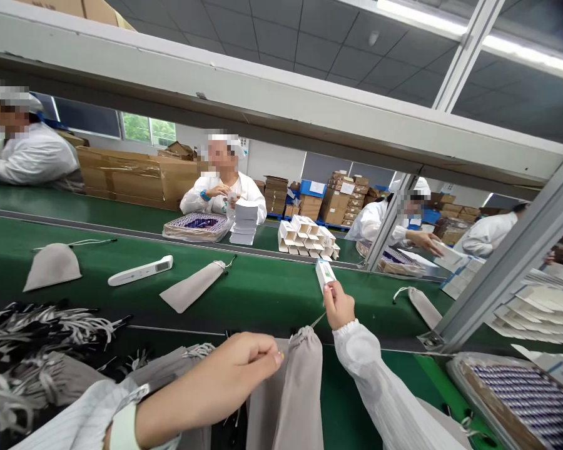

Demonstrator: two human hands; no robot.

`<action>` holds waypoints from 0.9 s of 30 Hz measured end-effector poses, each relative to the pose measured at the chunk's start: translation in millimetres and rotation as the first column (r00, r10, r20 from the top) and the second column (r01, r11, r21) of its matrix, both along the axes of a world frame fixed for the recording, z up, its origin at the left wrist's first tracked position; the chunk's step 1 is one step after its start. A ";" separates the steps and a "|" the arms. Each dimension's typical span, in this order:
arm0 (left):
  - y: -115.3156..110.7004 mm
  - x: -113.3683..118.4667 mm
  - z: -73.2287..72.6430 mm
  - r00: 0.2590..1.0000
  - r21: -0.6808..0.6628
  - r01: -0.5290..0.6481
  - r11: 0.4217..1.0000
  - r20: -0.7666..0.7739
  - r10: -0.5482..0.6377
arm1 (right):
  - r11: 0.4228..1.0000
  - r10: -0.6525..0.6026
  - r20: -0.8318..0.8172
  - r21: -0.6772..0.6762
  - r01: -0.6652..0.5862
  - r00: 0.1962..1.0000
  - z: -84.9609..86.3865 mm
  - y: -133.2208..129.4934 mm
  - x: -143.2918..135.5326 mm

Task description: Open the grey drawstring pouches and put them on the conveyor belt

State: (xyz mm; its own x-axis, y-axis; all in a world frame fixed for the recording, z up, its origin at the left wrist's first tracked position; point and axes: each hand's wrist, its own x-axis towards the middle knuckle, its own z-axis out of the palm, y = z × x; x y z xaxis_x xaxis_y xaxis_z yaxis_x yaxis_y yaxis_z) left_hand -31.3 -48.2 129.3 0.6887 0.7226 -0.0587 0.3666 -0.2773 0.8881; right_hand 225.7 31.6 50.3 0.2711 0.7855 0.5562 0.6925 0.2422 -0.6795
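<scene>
My left hand (244,369) is closed, thumb against its curled fingers, just left of the neck of a grey drawstring pouch (300,387). What it grips, if anything, is hidden. My right hand (340,305) is stretched forward in a pinch. A thin cord (318,320) runs taut from the pouch's gathered neck to it. Directly beyond its fingertips a small white box (326,274) appears on the green belt; whether they touch it I cannot tell. More grey pouches (164,375) lie under my left forearm.
On the green belt (98,312) lie a white thermometer (141,270) and several grey pouches (194,287). Loose pouch cords (51,331) pile at left. A tray of purple-and-white pieces (530,394) sits at right. A slanting metal post (507,250) and overhead shelf (263,87) frame co-workers opposite.
</scene>
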 end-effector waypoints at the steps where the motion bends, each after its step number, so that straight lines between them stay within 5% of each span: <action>1: -1.3 3.1 -0.7 0.996 -0.038 -0.031 0.999 0.080 0.034 | 0.984 0.116 -0.137 -0.120 -0.133 0.984 4.2 -2.5 -4.0; 2: -1.2 6.1 -2.8 0.984 -0.066 -0.064 0.996 0.163 0.074 | 0.923 0.243 -0.295 -0.222 -0.314 0.924 9.1 -7.1 -10.7; 4: 2.6 11.1 -9.5 0.933 -0.105 -0.138 0.985 0.319 0.165 | 0.653 0.473 -0.562 -0.293 -0.698 0.679 18.0 -21.5 -30.9; 6: 8.4 14.6 -17.8 0.881 -0.136 -0.185 0.973 0.416 0.226 | 0.355 0.630 -0.654 -0.236 -0.905 0.418 23.0 -38.4 -54.9; 7: 10.9 15.8 -21.9 0.863 -0.148 -0.193 0.970 0.445 0.239 | 0.290 0.679 -0.639 -0.217 -0.932 0.360 23.7 -45.7 -66.1; 10: 13.8 17.6 -31.3 0.846 -0.122 -0.193 0.974 0.481 0.228 | 0.271 0.711 -0.617 -0.202 -0.941 0.337 20.3 -57.3 -86.9; 14: 10.3 17.8 -33.5 0.883 0.062 -0.195 0.979 0.446 0.148 | 0.149 0.690 -0.672 -0.232 -0.961 0.269 17.8 -52.5 -80.7; 16: 9.1 17.9 -31.1 0.919 0.199 -0.181 0.963 0.384 0.093 | 0.225 0.716 -0.626 -0.214 -0.951 0.310 22.7 -46.9 -69.1; 18: 9.6 17.9 -29.8 0.956 0.308 -0.183 0.934 0.276 0.097 | 0.508 0.692 -0.525 -0.134 -0.851 0.496 30.6 -40.0 -54.1; 20: 12.1 17.6 -32.4 0.983 0.364 -0.164 0.917 0.140 0.120 | 0.834 0.501 -0.389 -0.019 -0.551 0.773 37.4 -31.2 -36.2; 21: 14.2 17.3 -35.6 0.993 0.375 -0.120 0.919 0.061 0.105 | 0.939 0.332 -0.324 0.025 -0.343 0.886 38.9 -26.0 -26.7; 22: 16.6 16.8 -40.0 0.997 0.378 -0.057 0.924 -0.020 0.069 | 0.989 0.149 -0.259 0.038 -0.144 0.954 38.3 -20.6 -17.5; 24: 22.3 15.6 -51.4 0.984 0.374 0.068 0.925 -0.176 -0.001 | 0.988 -0.147 -0.083 -0.067 0.141 0.986 29.6 -9.5 -0.9; 27: 30.3 13.9 -68.2 0.937 0.410 0.125 0.903 -0.347 0.028 | 0.877 -0.237 0.257 -0.359 0.320 0.937 0.6 5.8 15.9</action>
State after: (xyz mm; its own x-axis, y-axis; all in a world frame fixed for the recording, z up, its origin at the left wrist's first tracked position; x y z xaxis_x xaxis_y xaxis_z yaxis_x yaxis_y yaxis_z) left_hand -17.4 -17.8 61.0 0.7167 0.6974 0.0080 0.5979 -0.6203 0.5078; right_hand 241.6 37.4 50.8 0.4274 0.8572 0.2872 0.8217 -0.2359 -0.5188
